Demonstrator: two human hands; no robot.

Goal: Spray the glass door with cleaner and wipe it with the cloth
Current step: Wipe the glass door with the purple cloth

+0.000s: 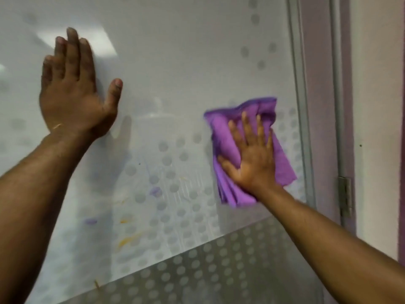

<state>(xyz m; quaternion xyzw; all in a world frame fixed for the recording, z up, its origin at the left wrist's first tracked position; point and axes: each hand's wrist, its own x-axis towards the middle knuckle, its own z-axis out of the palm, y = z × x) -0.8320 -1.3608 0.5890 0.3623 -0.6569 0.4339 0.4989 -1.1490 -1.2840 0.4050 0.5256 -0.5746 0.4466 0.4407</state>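
The glass door [175, 62] fills most of the head view, with a pattern of frosted dots across its lower and right parts. My right hand [252, 156] presses a crumpled purple cloth [225, 141] flat against the glass near the door's right edge, fingers spread over it. My left hand [72, 84] lies flat on the glass at the upper left, fingers together and thumb out, holding nothing. No spray bottle is in view.
A grey metal door frame [304, 128] runs down the right side, with a hinge [345, 196] on the post beside it. A pale wall [377, 106] lies further right. Yellow and purple smudges [129, 238] mark the lower left glass.
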